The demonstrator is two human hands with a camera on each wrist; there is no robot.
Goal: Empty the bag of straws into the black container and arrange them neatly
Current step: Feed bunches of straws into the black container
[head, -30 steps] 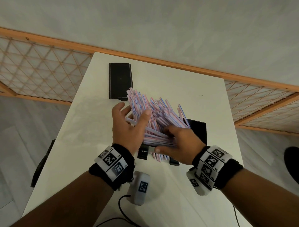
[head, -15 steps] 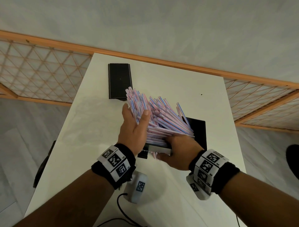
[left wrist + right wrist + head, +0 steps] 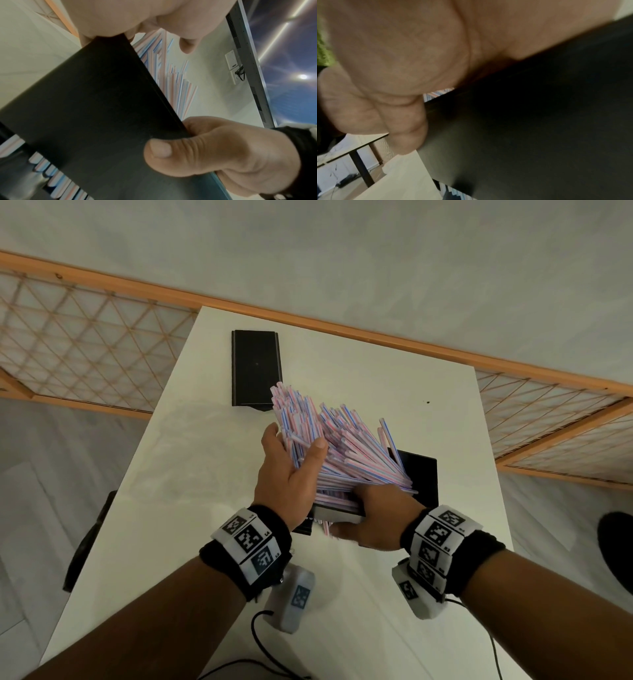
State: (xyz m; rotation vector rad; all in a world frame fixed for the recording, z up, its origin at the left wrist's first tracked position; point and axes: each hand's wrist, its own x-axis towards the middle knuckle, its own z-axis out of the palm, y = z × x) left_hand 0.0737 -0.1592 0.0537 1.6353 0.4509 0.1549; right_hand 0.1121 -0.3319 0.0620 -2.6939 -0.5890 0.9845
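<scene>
Straws [image 3: 337,451]: pink-and-blue striped, fanned, tilted in black container [image 3: 419,474] above white surface [image 3: 178,474]. Left hand [image 3: 286,470] fingers wrap the bundle; right hand [image 3: 380,517] fingers clamp the container. Lattice screen [image 3: 85,337] behind.

Matt black plastic container [image 3: 96,108], smooth striped plastic-looking straws [image 3: 346,453], glossy white tabletop [image 3: 191,467] with soft reflections, matt black lid [image 3: 256,368], pale wooden lattice screen [image 3: 85,347], black cloth wristbands [image 3: 270,525]
</scene>
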